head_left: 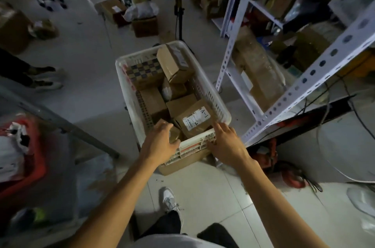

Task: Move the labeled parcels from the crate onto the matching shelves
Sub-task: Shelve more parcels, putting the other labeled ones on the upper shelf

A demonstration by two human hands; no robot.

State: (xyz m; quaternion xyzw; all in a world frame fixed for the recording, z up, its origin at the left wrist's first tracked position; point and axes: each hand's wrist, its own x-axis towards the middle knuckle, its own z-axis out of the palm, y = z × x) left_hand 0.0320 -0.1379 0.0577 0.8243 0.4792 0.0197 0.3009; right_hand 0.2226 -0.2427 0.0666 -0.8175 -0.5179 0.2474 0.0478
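A white plastic crate point(205, 83) stands on a cardboard box point(182, 164) on the floor and holds several brown cardboard parcels. One parcel marked "A-1" point(194, 118) lies at the crate's near right. My left hand point(160, 138) reaches over the near rim, with fingers and thumb curled round a small brown parcel point(175, 134) in the near left corner. My right hand point(225, 142) hovers over the near right rim with straight fingers, the index tip at the A-1 parcel's near corner. White slotted metal shelves point(304, 83) rise on the right.
A red crate point(38, 158) with bags sits at the left. Another person's feet point(46, 77) stand at the far left. A tripod point(178, 4) and loose boxes point(145, 25) lie beyond the crate. Cables and red gear point(292, 176) lie under the shelves.
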